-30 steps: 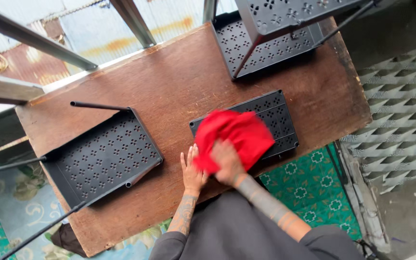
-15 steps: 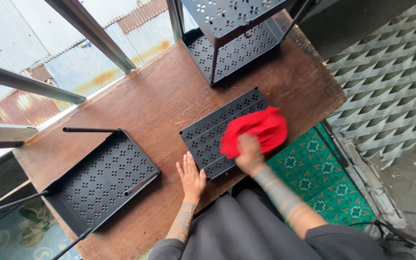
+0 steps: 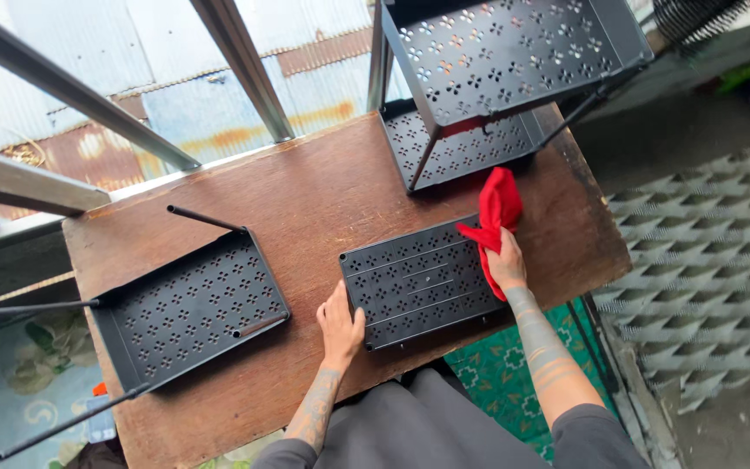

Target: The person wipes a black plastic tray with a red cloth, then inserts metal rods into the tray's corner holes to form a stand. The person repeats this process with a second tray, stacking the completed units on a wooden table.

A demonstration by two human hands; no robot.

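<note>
A black perforated metal tray lies flat near the front edge of a brown wooden table. My left hand rests flat against the tray's left edge, fingers together on the wood. My right hand grips a red cloth at the tray's right end, the cloth bunched and hanging off past the tray's far right corner.
A second black perforated tray with thin legs lies at the table's left. A black tiered rack stands at the back right. Metal window bars run behind the table. Green patterned floor and a grey lattice mat lie to the right.
My right hand has swept the red cloth from the tray's middle to its right end. The left hand moved slightly against the tray's left edge. The view shifted.
</note>
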